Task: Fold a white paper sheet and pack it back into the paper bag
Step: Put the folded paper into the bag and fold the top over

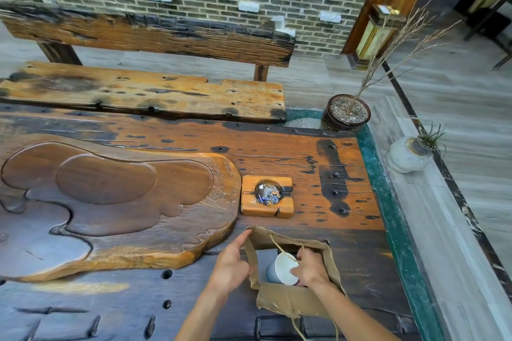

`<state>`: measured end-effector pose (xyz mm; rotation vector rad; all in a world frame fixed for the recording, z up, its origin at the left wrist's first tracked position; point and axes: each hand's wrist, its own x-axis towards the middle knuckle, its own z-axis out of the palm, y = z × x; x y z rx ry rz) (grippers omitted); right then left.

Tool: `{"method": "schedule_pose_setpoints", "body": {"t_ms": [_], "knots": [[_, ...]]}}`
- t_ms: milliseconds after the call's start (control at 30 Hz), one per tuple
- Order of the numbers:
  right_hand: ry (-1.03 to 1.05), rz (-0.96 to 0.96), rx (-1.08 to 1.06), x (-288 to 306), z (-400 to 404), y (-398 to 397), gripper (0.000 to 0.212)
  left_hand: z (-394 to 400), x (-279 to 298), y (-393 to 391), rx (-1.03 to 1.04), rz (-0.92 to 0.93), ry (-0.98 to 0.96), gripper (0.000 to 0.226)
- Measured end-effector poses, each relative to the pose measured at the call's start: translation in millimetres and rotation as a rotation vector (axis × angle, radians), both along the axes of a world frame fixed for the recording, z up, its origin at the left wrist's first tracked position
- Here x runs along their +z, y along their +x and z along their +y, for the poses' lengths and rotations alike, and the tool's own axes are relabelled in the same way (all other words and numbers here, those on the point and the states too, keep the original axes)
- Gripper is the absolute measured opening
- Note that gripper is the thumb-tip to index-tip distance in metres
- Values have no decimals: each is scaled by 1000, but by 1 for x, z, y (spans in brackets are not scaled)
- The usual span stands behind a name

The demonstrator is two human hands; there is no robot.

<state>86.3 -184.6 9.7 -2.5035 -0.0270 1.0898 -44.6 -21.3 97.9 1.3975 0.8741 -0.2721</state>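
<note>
A brown paper bag (288,300) with twine handles stands open on the dark wooden table (277,158), near its front right corner. My left hand (231,264) holds the bag's left wall, fingers stretched toward its far corner. My right hand (310,268) reaches inside the bag and grips a rolled white paper sheet (282,268), which looks like a tube with its open end facing up-left. The bag's bottom is hidden by the roll and my hand.
A wooden ashtray block (267,196) sits just beyond the bag. A large carved wooden tea tray (116,202) fills the table's left. A plank bench (144,91) stands behind. A potted dry plant (347,113) and a pale vase (410,155) stand on the floor at right.
</note>
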Motion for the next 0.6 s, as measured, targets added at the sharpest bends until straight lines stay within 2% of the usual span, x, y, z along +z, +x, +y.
{"method": "schedule_pose_setpoints", "body": {"t_ms": [67, 133, 233, 367, 467, 600], "knots": [[11, 33, -36, -2, 2, 2, 22, 1, -1, -1, 6, 2, -5, 83], [6, 89, -73, -2, 4, 4, 11, 2, -2, -2, 10, -2, -4, 85], [-17, 110, -150, -2, 7, 10, 27, 3, -3, -1, 8, -1, -1, 85], [-57, 96, -133, -8, 11, 18, 17, 0, 0, 2, -2, 0, -16, 86], [-95, 57, -68, -19, 11, 25, 23, 0, 1, 7, 3, 1, -16, 88], [-103, 63, -148, -26, 11, 32, 19, 3, 3, 12, -18, 9, 13, 90]]}}
